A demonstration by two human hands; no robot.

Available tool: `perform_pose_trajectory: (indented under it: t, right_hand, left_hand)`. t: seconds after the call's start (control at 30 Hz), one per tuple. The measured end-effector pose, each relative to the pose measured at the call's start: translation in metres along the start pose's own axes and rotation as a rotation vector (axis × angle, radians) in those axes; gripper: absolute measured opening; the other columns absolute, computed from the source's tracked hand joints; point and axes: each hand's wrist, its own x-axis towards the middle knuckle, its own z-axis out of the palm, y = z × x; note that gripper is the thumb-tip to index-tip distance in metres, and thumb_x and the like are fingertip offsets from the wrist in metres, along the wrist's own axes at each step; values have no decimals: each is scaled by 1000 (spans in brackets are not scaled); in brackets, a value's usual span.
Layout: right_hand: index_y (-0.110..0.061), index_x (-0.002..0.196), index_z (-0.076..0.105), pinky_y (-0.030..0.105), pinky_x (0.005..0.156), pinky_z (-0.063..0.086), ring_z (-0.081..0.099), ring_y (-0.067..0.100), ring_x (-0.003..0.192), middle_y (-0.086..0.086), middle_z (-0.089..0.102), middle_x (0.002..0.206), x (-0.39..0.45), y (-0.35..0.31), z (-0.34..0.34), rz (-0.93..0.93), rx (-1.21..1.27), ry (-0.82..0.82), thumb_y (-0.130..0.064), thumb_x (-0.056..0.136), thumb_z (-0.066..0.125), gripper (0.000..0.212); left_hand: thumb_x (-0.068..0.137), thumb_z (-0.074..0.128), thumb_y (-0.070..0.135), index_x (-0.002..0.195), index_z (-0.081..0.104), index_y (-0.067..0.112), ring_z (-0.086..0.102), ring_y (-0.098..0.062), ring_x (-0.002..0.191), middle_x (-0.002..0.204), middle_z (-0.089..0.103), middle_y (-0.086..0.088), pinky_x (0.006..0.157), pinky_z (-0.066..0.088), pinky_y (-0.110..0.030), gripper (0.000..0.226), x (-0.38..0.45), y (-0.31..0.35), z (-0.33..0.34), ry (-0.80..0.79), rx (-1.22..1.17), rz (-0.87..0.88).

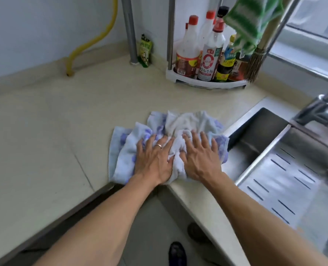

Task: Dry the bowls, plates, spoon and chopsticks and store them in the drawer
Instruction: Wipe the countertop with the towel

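Observation:
A crumpled white towel with blue-purple spots [186,121] lies on the beige counter [63,131] at its inner corner. My left hand [153,160], wearing a ring, presses flat on the towel's left half with fingers spread. My right hand [199,158] presses flat on its right half, fingers spread too. Both hands lie side by side, almost touching. Whether anything is wrapped under the towel cannot be seen. No bowls, plates, spoon or chopsticks are in view.
A steel sink [259,135] with a slotted drain tray [280,181] lies right of the towel, a tap [316,110] above it. A white corner rack [203,83] holds several sauce bottles. A green cloth [253,18], small brush [255,60], yellow hose [94,39] and green packet [145,50] stand behind.

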Motion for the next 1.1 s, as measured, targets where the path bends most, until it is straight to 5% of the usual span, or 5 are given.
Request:
perform_pose_trajectory:
  t: [0.23, 0.4, 0.8, 0.97, 1.1]
  right_hand:
    - [-16, 160, -2, 45, 123, -3, -3, 29, 154, 9, -7, 167, -91, -17, -1, -62, -71, -93, -41, 107, 17, 61]
    - [-6, 125, 68, 54, 81, 55, 66, 41, 108, 19, 66, 127, -151, -23, 14, -102, -56, -89, -34, 83, 35, 60]
    - [-23, 130, 36, 33, 72, 50, 64, 22, 84, 0, 62, 94, -224, -103, -77, -494, 583, -244, -36, 91, 61, 48]
    - [-30, 107, 61, 33, 84, 54, 65, 11, 91, -8, 68, 96, -302, -205, -130, -802, 718, -530, -32, 78, 54, 30]
    - [-23, 119, 64, 33, 85, 55, 65, 17, 97, -1, 70, 105, -363, -281, -138, -914, 767, -605, -12, 82, 57, 39]
  left_hand:
    - [76, -13, 61, 158, 13, 34, 3, -25, 153, 166, 13, 10, 123, 3, -49, 90, -94, 32, 2, -99, -143, -98]
    - [101, 33, 42, 144, 47, 27, 43, -23, 130, 138, 54, 4, 105, 37, -33, 48, -153, 36, 10, -42, -431, -136]
    - [102, 44, 41, 141, 44, 26, 56, -28, 118, 132, 56, -2, 92, 44, -39, 42, -298, -2, -84, 188, -201, -497]
    - [100, 51, 39, 119, 47, 14, 61, -35, 105, 119, 64, -8, 71, 37, -35, 31, -427, -38, -142, 433, -217, -853]
    - [94, 60, 30, 121, 56, 16, 54, -30, 119, 132, 52, -7, 89, 45, -37, 31, -529, -61, -165, 602, -288, -1048]
